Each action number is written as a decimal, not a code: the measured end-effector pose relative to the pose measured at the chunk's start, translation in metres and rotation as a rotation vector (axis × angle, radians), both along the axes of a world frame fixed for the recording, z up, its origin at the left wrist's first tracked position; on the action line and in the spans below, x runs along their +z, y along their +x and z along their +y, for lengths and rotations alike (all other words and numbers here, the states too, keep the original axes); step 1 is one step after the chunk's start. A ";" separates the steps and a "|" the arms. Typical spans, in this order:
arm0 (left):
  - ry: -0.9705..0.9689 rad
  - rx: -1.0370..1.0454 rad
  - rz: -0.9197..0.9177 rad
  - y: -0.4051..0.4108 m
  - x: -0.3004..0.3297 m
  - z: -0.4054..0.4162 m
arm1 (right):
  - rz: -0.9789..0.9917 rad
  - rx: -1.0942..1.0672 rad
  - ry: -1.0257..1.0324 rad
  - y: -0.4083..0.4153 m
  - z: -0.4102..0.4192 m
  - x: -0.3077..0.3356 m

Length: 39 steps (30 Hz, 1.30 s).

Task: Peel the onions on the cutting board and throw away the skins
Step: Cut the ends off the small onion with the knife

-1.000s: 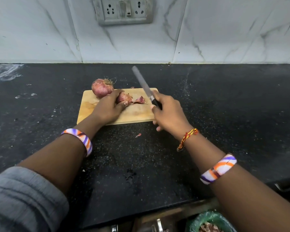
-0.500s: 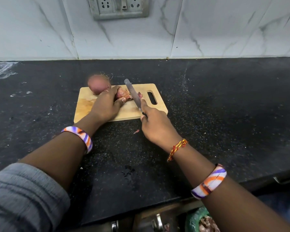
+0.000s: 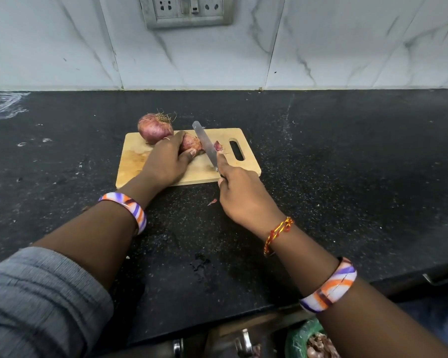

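Swinging down from its raised angle, the knife [image 3: 207,146] in the right hand [image 3: 243,197] now meets the small onion [image 3: 190,143] gripped by the left hand [image 3: 166,164] on the cutting board [image 3: 192,174], so trimming starts; big onion [image 3: 154,127] untouched.

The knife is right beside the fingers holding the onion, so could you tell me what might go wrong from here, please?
1. The knife blade lies close to the left hand thumb gripping the small onion; a slip could nick it.
2. The whole onion sits at the far edge of the cutting board against the left hand, so a nudge may roll it off.
3. A skin scrap already lies on the counter; more may scatter.
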<state>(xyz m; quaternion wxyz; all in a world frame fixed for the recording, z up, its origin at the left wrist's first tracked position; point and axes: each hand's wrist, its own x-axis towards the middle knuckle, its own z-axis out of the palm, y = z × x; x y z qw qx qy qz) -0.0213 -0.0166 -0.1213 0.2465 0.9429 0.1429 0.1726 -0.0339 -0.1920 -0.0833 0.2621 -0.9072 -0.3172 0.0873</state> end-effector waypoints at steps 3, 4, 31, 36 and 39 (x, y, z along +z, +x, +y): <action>-0.004 -0.004 -0.003 0.000 0.000 0.001 | -0.037 0.021 -0.060 -0.002 0.003 0.004; -0.002 -0.007 -0.007 0.001 0.000 0.001 | -0.052 0.025 -0.085 -0.003 0.004 0.006; 0.014 -0.038 -0.079 0.002 0.002 -0.002 | -0.100 -0.005 -0.081 -0.007 0.001 0.012; 0.020 -0.046 -0.106 0.005 -0.004 0.001 | -0.184 0.017 -0.205 -0.002 0.016 0.014; 0.019 -0.036 -0.119 0.007 -0.004 0.001 | -0.190 0.034 -0.216 -0.004 0.011 0.014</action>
